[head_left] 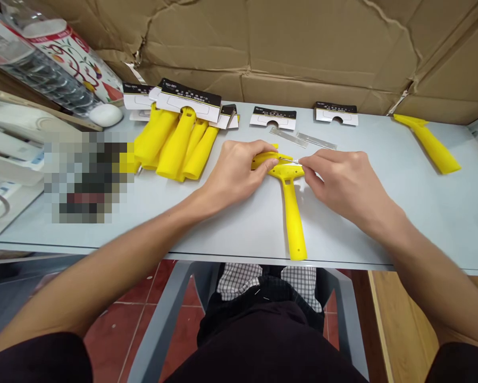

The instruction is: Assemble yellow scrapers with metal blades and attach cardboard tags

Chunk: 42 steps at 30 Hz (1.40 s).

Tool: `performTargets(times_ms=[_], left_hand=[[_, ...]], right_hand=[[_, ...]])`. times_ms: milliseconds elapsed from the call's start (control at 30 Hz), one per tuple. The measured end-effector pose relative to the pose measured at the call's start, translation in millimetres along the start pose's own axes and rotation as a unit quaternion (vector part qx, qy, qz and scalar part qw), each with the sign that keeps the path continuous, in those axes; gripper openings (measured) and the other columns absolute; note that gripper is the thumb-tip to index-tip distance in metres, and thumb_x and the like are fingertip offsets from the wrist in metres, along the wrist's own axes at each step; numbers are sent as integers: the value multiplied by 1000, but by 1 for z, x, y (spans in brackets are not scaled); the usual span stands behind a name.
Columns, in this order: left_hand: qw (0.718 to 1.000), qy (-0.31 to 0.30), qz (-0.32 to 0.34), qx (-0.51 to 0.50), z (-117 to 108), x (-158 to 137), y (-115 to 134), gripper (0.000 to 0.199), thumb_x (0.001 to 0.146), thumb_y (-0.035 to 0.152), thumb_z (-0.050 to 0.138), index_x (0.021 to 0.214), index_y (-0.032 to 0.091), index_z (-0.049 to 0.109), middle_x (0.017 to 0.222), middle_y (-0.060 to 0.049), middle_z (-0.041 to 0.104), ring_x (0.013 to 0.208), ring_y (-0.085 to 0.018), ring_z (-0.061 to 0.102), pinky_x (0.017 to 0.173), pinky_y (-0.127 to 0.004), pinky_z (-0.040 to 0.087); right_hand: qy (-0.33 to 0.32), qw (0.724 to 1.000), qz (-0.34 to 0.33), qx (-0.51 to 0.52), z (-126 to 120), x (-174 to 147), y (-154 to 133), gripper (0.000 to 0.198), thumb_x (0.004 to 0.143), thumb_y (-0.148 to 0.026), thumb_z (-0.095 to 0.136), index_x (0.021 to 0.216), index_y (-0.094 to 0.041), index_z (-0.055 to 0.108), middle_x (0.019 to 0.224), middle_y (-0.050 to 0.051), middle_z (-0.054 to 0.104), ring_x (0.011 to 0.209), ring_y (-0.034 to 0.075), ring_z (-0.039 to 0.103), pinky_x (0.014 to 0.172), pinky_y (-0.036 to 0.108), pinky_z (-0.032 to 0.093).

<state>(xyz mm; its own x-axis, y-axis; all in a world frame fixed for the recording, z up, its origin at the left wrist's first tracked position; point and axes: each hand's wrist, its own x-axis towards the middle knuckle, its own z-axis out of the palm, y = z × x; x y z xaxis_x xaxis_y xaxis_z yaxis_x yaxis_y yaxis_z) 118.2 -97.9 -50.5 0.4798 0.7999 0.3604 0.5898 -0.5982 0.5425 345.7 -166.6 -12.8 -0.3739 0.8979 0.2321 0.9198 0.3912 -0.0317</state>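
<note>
My left hand (241, 167) is closed around a yellow plastic scraper head piece (266, 156), pinching it between thumb and fingers. My right hand (340, 178) grips a thin metal-shafted tool (290, 160), whose tip meets the yellow piece near the left thumb; its handle is hidden in the fist. Just below both hands lies a yellow scraper handle (293, 218), its wide head up and its grip toward the table's front edge. Behind the hands, two flat metal blades (288, 137) rest on the table.
Several yellow scrapers with card labels (177, 141) are heaped at the left. Two loose cards (273, 118) lie at the back, and another yellow scraper part (432, 141) lies far right. Plastic bottles (69, 58) stand back left. Cardboard (322, 48) walls the rear of the table (239, 229).
</note>
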Motion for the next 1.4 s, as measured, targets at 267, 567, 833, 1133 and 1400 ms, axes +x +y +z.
performTargets(times_ms=[267, 567, 833, 1133, 1400], left_hand=[[998, 33, 29, 50, 13, -6, 7, 19, 101, 25, 63, 111, 21, 79, 103, -7, 85, 91, -25, 78, 88, -38, 60], [999, 11, 36, 27, 20, 1, 15, 21, 103, 26, 63, 116, 20, 78, 104, -9, 85, 98, -26, 79, 95, -41, 60], [999, 12, 30, 20, 15, 3, 16, 21, 105, 31, 64, 123, 26, 75, 97, -3, 82, 89, -22, 77, 88, -35, 58], [991, 45, 54, 113, 14, -7, 23, 19, 108, 34, 59, 117, 27, 75, 90, -8, 74, 98, -29, 74, 83, -39, 54], [986, 22, 68, 150, 10, -12, 31, 19, 105, 25, 59, 114, 22, 75, 101, -14, 73, 101, -34, 72, 83, -45, 56]], right_hand=[[-4, 999, 20, -44, 10, -6, -24, 37, 98, -5, 41, 95, -16, 77, 78, 12, 74, 58, 21, 55, 56, 38, 25], [13, 999, 40, 32, 6, 3, -5, 31, 102, -21, 50, 91, -20, 79, 76, 13, 72, 71, 28, 66, 65, 40, 38], [37, 999, 29, 23, -10, -7, -1, 36, 108, -36, 47, 96, -23, 79, 78, 14, 72, 74, 29, 65, 63, 39, 35], [65, 997, 36, 31, -10, -8, -14, 32, 106, -34, 49, 100, -21, 79, 77, 16, 69, 73, 28, 63, 63, 39, 35], [40, 998, 38, -11, -12, -6, -16, 31, 103, -25, 50, 90, -21, 78, 79, 16, 70, 71, 27, 62, 62, 38, 32]])
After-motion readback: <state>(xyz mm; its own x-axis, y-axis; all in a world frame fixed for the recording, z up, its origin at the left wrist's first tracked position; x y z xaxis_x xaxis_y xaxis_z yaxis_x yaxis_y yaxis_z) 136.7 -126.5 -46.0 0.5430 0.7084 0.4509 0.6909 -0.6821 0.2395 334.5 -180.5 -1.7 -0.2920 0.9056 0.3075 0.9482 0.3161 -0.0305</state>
